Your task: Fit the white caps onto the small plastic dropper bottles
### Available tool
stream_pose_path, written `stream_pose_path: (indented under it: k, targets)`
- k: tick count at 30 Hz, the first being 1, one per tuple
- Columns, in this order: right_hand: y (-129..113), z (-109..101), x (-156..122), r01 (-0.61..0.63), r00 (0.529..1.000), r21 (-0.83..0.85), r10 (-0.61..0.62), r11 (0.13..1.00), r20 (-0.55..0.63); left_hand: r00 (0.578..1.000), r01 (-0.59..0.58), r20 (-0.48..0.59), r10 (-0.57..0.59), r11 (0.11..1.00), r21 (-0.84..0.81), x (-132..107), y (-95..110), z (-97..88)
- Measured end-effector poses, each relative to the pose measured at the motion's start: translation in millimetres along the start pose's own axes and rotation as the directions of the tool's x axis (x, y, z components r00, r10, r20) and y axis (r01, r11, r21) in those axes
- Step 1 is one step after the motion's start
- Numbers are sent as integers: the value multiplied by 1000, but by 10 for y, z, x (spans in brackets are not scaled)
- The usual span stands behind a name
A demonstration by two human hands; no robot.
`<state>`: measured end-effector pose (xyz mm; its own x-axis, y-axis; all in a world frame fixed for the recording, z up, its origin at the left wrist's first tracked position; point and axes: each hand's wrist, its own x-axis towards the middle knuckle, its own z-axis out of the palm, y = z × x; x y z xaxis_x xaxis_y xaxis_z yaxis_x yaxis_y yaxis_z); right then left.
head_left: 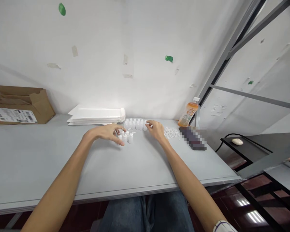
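Note:
Several small white dropper bottles (135, 124) stand in a row near the back of the grey table (33, 161). A smaller cluster of the same white bottles (127, 136) stands just in front of them. My left hand (107, 132) rests beside that cluster, its fingers loosely curled with the tips touching the nearest bottles. My right hand (156, 130) lies at the right end of the row, fingers bent, fingertips against the last bottle. Whether either hand grips a bottle is hard to make out.
A stack of white paper bags (96, 116) lies at the back wall, an open cardboard box (19, 104) at far left. An orange drink bottle (188, 112), a pile of small white rings (172, 132) and a dark blurred object (192, 138) sit on the right. Metal shelving stands beyond.

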<state>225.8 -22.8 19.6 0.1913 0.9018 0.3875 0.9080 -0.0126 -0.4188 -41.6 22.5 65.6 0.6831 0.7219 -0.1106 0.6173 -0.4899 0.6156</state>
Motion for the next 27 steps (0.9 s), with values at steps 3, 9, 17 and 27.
stream_pose_path:
  k: [3, 9, 17, 27]
  targets:
    - [13, 9, 13, 7, 1000, 7, -7, 1000, -2, 999, -33, 31, 34, 999, -41, 11, -3, 25]
    - [30, 45, 43, 19, 1000, 28, -18, 999, -13, 989, -24, 141, 40, 994, -109, 45, 74, 86]
    - [1, 65, 23, 22, 999, 31, -21, 999, -28, 995, -8, 103, 18, 995, -98, 87, 34, 118]
    - [-98, -84, -27, -32, 993, 81, 41, 996, -115, 995, -46, 87, 55, 994, -99, 202, -112, 164]
